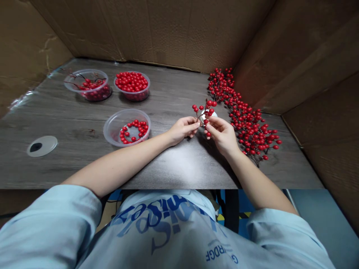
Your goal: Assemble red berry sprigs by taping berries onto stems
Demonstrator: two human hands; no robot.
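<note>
Both hands meet over the right half of the table, around a small artificial berry sprig (211, 103) with thin brown stems and round red berries. My left hand (185, 129) pinches the sprig's stem between thumb and fingers. My right hand (223, 133) has its thumb and fingertips closed at a red berry (205, 121) on the lower part of the sprig. Behind the sprig, a small white round object (208, 115) is partly hidden by the fingers. Just right of my right hand lies a long pile of red berry branches (246, 125).
Left of my hands, a clear tub (109, 130) holds a ring of red berries. Farther back stand a tub of loose berries (146, 89) and a tub with stemmed berries (81, 89). A pale disc with a black oval (47, 145) lies far left. Cardboard walls (157, 33) enclose the table.
</note>
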